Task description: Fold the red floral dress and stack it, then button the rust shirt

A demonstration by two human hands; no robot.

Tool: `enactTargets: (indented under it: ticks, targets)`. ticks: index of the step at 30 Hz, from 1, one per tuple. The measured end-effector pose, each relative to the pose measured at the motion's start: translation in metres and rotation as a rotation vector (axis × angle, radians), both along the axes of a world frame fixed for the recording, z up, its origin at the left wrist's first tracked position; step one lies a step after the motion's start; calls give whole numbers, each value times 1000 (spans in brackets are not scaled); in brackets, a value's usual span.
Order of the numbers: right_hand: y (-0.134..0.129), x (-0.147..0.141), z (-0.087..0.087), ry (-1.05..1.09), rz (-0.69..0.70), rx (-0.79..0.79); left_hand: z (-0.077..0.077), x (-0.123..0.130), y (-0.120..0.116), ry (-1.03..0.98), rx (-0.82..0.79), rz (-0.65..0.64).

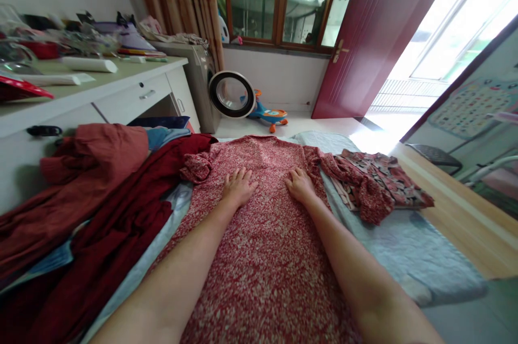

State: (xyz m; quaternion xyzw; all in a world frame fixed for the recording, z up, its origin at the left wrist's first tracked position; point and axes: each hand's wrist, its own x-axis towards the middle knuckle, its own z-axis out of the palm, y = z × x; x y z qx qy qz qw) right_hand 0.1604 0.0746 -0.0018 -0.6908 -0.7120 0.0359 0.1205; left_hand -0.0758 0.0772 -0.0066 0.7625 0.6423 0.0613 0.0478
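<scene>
A red garment with a small pale pattern [263,247] lies spread out face up, its collar end away from me. My left hand [239,187] rests flat on its upper left part, fingers apart. On the upper right part lies my right hand [300,186], also flat with its fingers spread. Neither hand holds anything. The left sleeve [197,167] is bunched beside the body of the garment. Stretching out to the right, the other sleeve [374,198] overlaps a folded patterned garment [404,179].
Dark red clothes [117,230] and rust-coloured clothes [97,155] are heaped at the left. A light blue cloth [429,252] lies under the garments. Behind stand a cluttered desk [133,82], a washer with its round door [232,94] open, and a blue toy [269,113].
</scene>
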Motion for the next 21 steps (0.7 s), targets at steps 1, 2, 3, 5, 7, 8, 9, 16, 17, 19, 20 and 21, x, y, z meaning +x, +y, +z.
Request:
enactTargets:
  ticks: [1,2,3,5,7,8,9,16,17,19,20,21]
  targets:
    - [-4,4,3,5,-22,0,2,1,-3,-2,-1,2]
    - [-10,9,7,11,-43,11,4,3,-7,-9,0,-3]
    - [-16,13,12,17,-64,32,6,6,-12,-21,3,-18]
    - [-34,23,21,30,-96,100,9,14,-28,-51,15,-90]
    - [-58,34,31,47,-126,183,13,23,-47,-75,24,-190]
    - [-71,40,35,55,-146,227,14,28,-57,-82,31,-236]
    - [-84,45,38,61,-169,272,14,33,-67,-87,36,-274]
    - [-160,73,40,5,-485,437,0,50,-108,-76,3,-377]
    - [-165,77,39,-2,-512,404,-2,50,-109,-73,2,-372]
    - [-170,82,35,-14,-541,311,-5,50,-110,-72,6,-360]
    - [-171,84,35,-18,-549,267,-6,50,-111,-74,5,-355]
    - [-172,85,35,-21,-553,237,-5,50,-111,-78,-2,-351]
